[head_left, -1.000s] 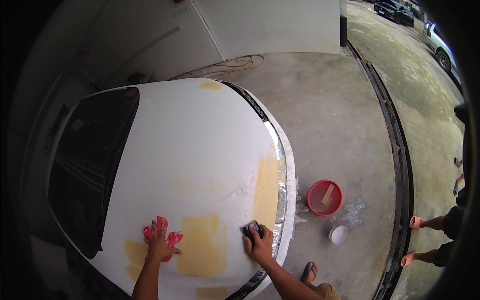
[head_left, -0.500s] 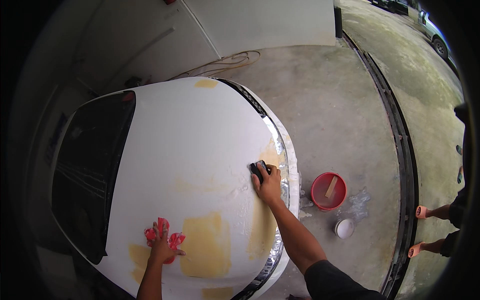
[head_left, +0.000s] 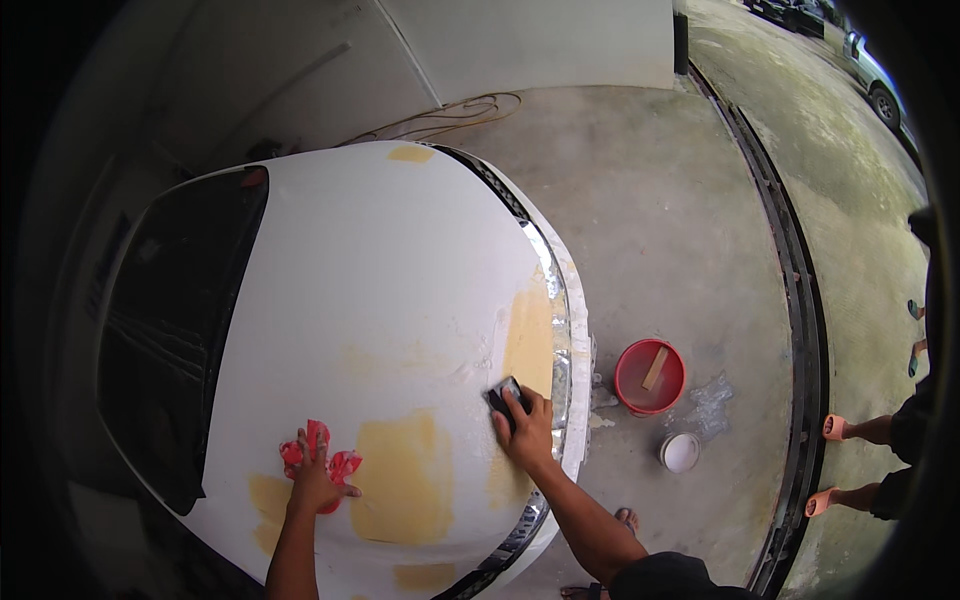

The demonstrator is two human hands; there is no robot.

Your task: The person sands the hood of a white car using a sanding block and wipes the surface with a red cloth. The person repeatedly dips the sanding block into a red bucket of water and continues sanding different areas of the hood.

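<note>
A white car hood (head_left: 330,240) with tan filler patches lies under both hands. My right hand (head_left: 527,432) is closed round a small black sanding block (head_left: 508,393), pressed on the hood beside the long tan patch (head_left: 527,330) near its front edge. My left hand (head_left: 318,485) rests with fingers spread on a crumpled red cloth (head_left: 345,464), whose folds show around the fingers. A square tan patch (head_left: 403,480) sits between the two hands. Whitish wet residue shows on the paint by the block.
On the concrete floor stand a red bucket (head_left: 650,405) with a wooden stick (head_left: 655,369) and a small white tub (head_left: 680,453). A dark floor track (head_left: 800,330) runs at right; a person in orange sandals (head_left: 833,427) stands beyond. A hose (head_left: 470,112) lies along the wall.
My right hand has slid the sanding block back along the hood's front edge toward me, uncovering more of the tan patch. The left hand stays on the cloth. The whole view has shifted slightly.
</note>
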